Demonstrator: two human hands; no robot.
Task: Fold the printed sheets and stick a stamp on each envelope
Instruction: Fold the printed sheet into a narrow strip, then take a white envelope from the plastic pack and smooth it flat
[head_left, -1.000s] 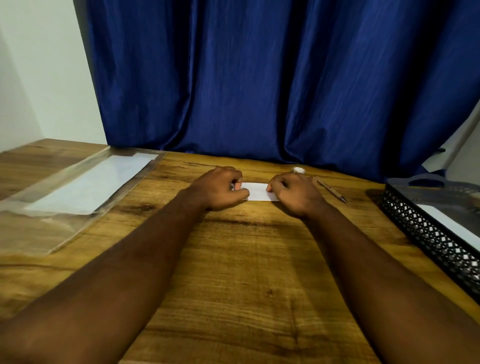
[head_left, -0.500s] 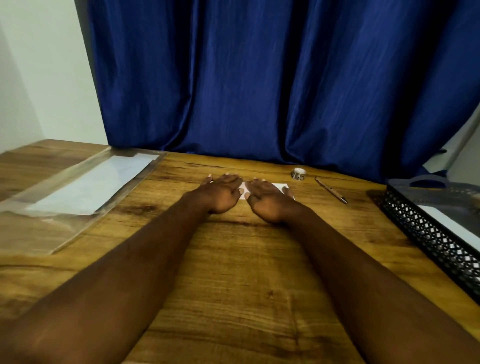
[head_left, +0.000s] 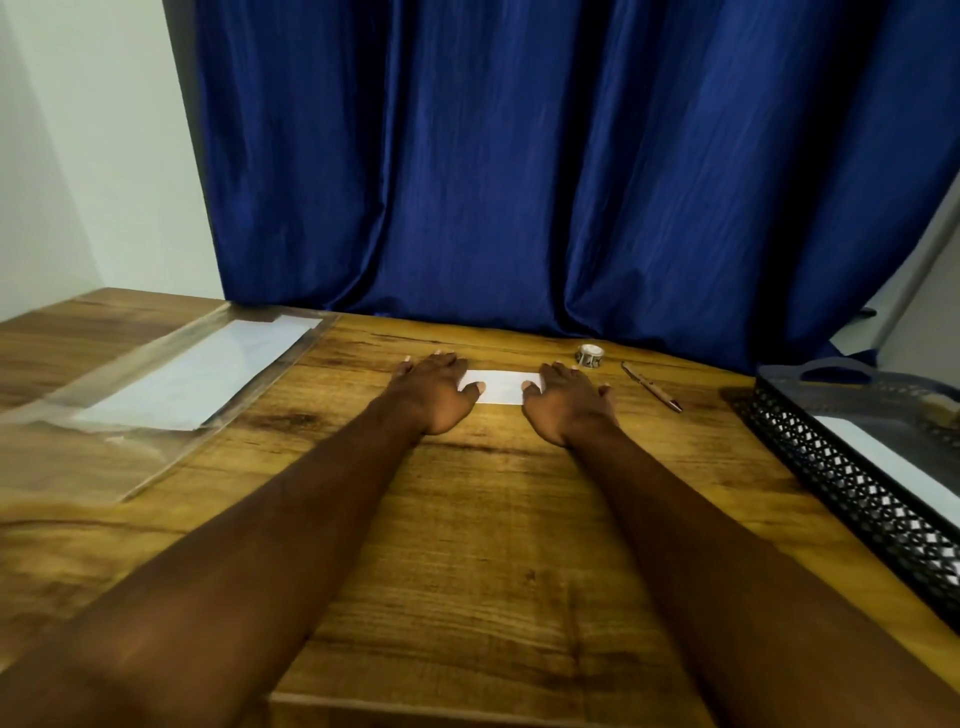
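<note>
The small folded white paper sheet (head_left: 498, 387) is lying flat on the brown wood-grain worktop (head_left: 493, 545). It is sitting toward the far edge and roughly midway along it, with its long sides running along that edge. I am pressing it down at both ends. My left hand (head_left: 434, 392) is covering its left end and my right hand (head_left: 569, 402) is covering its right end, so only the middle strip is showing between them. The fingers (head_left: 441, 361) of my left hand are lying straight and slightly spread, palm down, with the thumb tip resting on the paper. The fingers of my right hand are lying the same way, straight and a little apart, with that thumb tip also touching the paper. My bare forearms are stretching out from the near edge.

Just beyond my right hand, near the far edge, a small patterned roll (head_left: 589, 356) is sitting on its flat side; I cannot tell what is printed on it. To the right of it a slim tan pen (head_left: 652, 393) is lying at a slant, apart from both the roll and my hand. A black perforated metal tray (head_left: 831, 467) is resting at the right edge, with a white sheet (head_left: 893, 457) lying inside it. Toward the far left corner a clear plastic sleeve (head_left: 104, 457) is lying flat, with white paper (head_left: 208, 379) showing through it. A deep blue curtain (head_left: 519, 156) is hanging behind the far edge, and a pale wall (head_left: 78, 156) is showing to its left.
</note>
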